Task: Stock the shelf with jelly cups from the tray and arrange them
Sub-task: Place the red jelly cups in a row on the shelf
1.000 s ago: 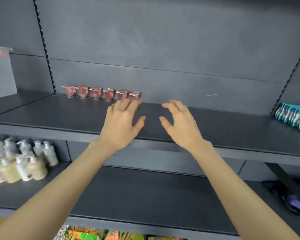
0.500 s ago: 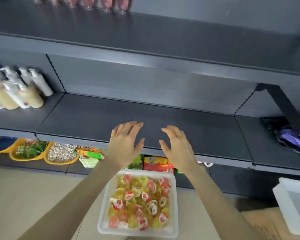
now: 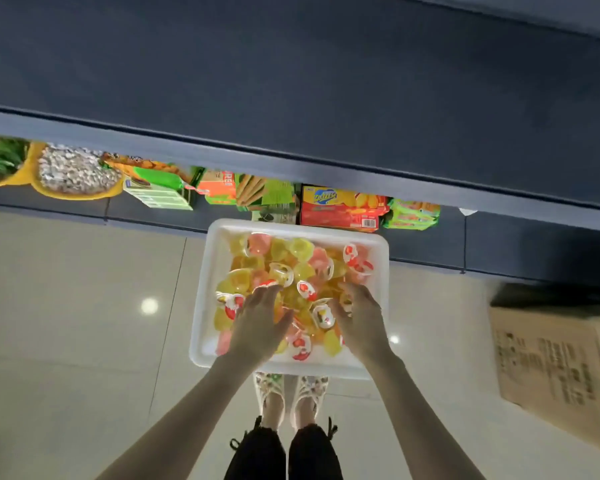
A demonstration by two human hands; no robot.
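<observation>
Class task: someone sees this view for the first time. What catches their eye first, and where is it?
The white plastic tray on the floor at centre, heaped with yellow and pink jelly cups. The left hand and right hand reach into the heap. Beyond it, bright snack packets line the bottom shelf.

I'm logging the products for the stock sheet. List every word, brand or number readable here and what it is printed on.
Red and yellow biscuit box: a blue brand logo, too blurred to spell out; barcode digits too small.
Orange snack packet: white letters, partly cut off by the shelf, unreadable.
Brown cardboard carton: rows of dark print, blurred.
Jelly cups in the white plastic tray: pictures on the lids, no legible text.
</observation>
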